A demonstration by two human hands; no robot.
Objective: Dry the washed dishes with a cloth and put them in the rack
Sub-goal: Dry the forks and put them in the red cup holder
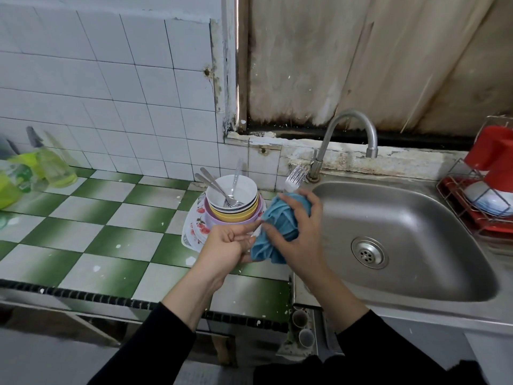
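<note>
You work in soft, even, moderately bright light with only faint shadows. The steel sink [388,201] shows a dull sheen on its far wall. At far left the bottles [52,168] smear into blur, the fork [295,177] tines ghost slightly, and your wide lens bends the tiled wall [111,79] and the rack [451,190] at right.

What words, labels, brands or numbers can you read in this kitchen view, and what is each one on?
No text is readable anywhere.
Green plastic bottles on the checked tile counter: a label shows, too blurred to read.
White plate with red flowers: pattern only, no words.
Steel fork and blue cloth: no marking visible.
</note>
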